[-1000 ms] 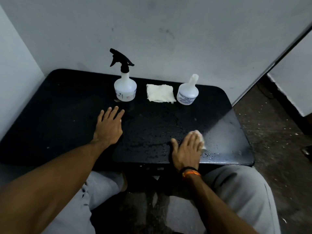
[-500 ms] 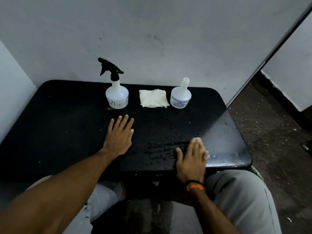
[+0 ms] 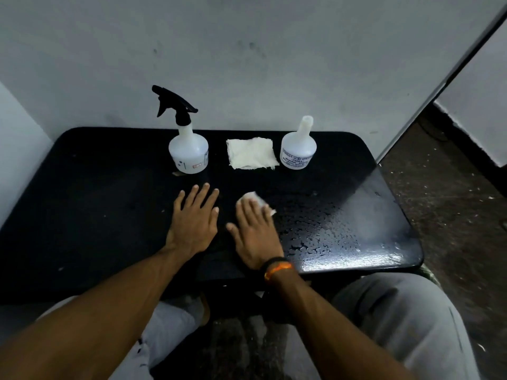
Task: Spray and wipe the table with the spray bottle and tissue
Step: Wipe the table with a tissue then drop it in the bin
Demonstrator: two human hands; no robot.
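Spraying looked done — your right hand pressed the tissue under flat fingers, your left hand lay open and empty — droplets on the table's right half awaited wiping.

We note the right hand, fingers straight, pressing a crumpled white tissue onto the droplet-wet black table. The left hand lies flat just beside it. Behind them stand a white black-triggered spray bottle, a folded white tissue and a white nozzle-topped bottle.

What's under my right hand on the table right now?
A white tissue, pressed on the black table by the flat right hand. Only its far edge and a corner show past the fingertips; the rest is covered.
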